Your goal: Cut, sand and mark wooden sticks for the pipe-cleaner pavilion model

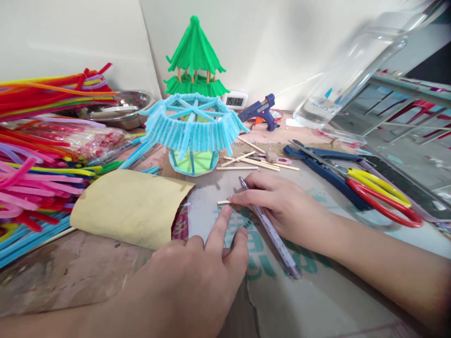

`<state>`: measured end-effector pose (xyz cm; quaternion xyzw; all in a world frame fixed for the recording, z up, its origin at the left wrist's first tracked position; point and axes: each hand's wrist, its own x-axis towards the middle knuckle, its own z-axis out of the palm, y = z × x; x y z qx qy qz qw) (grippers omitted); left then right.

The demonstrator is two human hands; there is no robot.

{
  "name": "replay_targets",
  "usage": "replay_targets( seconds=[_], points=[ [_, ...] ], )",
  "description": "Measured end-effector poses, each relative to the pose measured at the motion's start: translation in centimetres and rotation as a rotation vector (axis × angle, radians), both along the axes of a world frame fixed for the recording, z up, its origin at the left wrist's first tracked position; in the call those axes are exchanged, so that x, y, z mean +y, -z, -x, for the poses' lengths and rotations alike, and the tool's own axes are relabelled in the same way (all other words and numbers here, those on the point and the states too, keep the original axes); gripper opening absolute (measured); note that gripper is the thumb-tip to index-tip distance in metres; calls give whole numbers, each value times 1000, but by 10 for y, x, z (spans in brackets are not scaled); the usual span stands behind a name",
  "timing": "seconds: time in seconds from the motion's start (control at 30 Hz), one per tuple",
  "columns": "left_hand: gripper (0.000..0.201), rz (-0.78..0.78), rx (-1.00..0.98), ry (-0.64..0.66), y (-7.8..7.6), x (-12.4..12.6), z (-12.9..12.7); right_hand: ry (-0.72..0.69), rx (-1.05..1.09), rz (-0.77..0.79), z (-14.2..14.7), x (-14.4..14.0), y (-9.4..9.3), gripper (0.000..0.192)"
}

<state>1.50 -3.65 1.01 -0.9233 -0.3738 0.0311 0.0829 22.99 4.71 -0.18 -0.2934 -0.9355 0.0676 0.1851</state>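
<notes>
My right hand [282, 202] holds a silver pen [271, 232] and its fingers press on a thin wooden stick [223, 202] lying on the table. My left hand [197, 272] rests on the cardboard just below, its index finger stretched out toward the stick's end. Behind them stands a light blue pipe-cleaner roof [192, 123] on a green base [193, 162]. Further back stands a green pipe-cleaner pavilion [193, 58].
Piles of coloured pipe cleaners [38, 155] fill the left side. A yellow paper sheet [130, 204] lies in front of them. Loose wooden sticks [252, 162], scissors [380, 192], a blue glue gun [260, 111], a clear bottle [352, 70] and a metal bowl [120, 108] surround the hands.
</notes>
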Motion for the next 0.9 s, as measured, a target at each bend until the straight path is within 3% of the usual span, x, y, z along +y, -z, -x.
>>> replay_targets(
  seconds=[0.57, 0.9],
  points=[
    [61, 30, 25, 7, -3, 2, 0, -14, 1, 12, 0, 0, 0, 23],
    [50, -87, 14, 2, -4, 2, 0, -18, 11, 30, 0, 0, -1, 24]
  ],
)
